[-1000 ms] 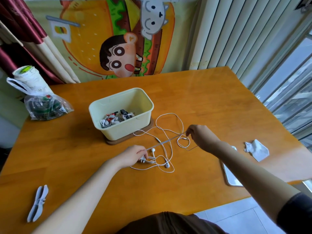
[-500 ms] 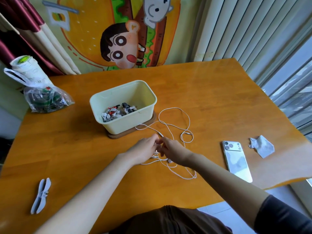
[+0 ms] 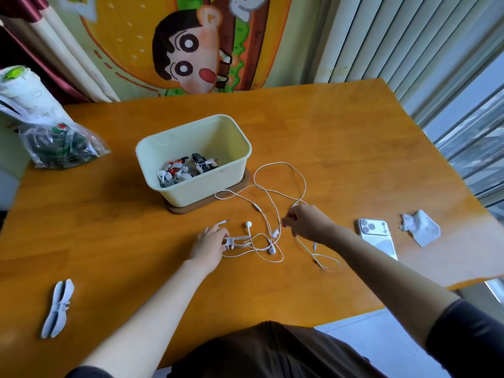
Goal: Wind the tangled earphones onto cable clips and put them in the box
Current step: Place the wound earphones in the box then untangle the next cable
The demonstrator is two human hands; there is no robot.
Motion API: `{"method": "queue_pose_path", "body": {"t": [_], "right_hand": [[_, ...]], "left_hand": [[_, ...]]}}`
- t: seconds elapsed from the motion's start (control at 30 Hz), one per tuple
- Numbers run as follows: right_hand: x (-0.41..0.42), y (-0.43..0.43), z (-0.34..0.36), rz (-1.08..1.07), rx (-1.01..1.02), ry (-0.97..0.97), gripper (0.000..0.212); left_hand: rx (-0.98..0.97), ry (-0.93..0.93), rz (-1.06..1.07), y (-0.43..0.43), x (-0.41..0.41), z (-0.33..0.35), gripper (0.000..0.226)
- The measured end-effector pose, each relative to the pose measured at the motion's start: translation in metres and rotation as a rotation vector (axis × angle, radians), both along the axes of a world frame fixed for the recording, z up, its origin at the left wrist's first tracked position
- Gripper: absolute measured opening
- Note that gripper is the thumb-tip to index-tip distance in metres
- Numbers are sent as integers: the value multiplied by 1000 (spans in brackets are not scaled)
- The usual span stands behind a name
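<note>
Holds clip (image 3: 237, 239) on bench (image 3: 354, 148) with left grip (image 3: 208, 246), long axis pointing right; pinches earphones (image 3: 272, 251) in right grip (image 3: 306, 223), just beyond clip's free end, loose loops between.

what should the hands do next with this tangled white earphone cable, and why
Probably the right hand should draw the thin white earphone cable rightward to loosen its crossings: it pinches the cable, whose loops overlap beside the white plastic cable clip that the left hand holds on the orange wooden table.
</note>
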State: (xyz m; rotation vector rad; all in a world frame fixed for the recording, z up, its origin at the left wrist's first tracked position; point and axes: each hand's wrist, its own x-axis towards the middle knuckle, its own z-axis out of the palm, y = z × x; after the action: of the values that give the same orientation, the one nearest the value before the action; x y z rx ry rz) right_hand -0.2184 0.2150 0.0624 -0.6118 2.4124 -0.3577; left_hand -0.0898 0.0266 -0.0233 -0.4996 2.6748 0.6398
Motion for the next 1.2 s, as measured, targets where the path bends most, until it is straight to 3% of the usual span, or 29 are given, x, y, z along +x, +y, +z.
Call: {"method": "queue_pose_path", "body": {"t": [0.17,0.27,0.33,0.4,0.53,0.7,0.9,1.2], "right_hand": [[-16,-12,26,-74,-106,7,26],[-21,-20,38,-57,-146,83,27],[-21,-26,42,-39,-157,109,27],[-18,-30,43,-23,-173,113,27],[-6,-34,44,-5,-259,131,26],[20,-40,47,42,-444,183,21],[39,-27,37,10,-479,219,17],[52,-19,30,-51,-554,329,14]], "left_hand": [[-266,-67,-25,-5,-3,20,31],[-400,-229,-118,-10,-13,54,36],[-237,-371,-91,-13,-20,73,33],[61,-424,2,-14,-22,86,36],[647,-165,288,-1,-14,94,29],[1030,115,420,35,-12,96,25],[1090,255,600,55,-7,93,21],[1369,331,822,61,-7,89,23]]}}
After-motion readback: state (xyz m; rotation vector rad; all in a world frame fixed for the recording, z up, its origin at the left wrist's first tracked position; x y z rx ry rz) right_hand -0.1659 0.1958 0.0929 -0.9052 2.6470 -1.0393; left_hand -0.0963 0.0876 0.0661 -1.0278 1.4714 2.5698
